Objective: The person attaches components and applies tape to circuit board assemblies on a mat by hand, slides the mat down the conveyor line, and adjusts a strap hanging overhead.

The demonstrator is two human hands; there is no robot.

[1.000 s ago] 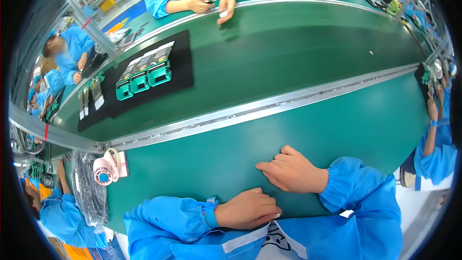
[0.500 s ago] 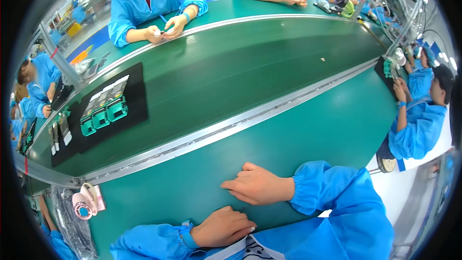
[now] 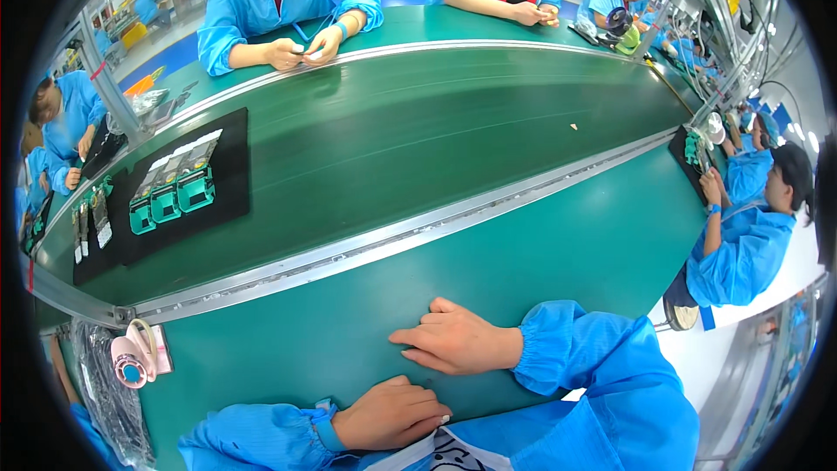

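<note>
My right hand (image 3: 458,338) rests on the green tabletop (image 3: 288,358), with the index finger stretched to the left and the other fingers loosely bent. It holds nothing. Closer to the table's near edge lies my left hand (image 3: 390,416), back upward, its fingers loosely extended to the right. No object shows in it, though its palm is hidden. A blue band (image 3: 325,427) circles my left wrist. The two hands are apart, and both sleeves are blue.
A metal rail (image 3: 384,249) separates the tabletop from a dark green belt (image 3: 418,139). Black mats (image 3: 234,170) on the belt carry several green-ended assemblies (image 3: 166,196). At left stands a pink device (image 3: 131,362) beside clear plastic (image 3: 109,401). Co-workers (image 3: 288,0) sit across and at both sides.
My view has shifted slightly, so most of the scene sits farther left. My hands keep the same pose. The white piece in the hands of the co-worker across no longer shows.
</note>
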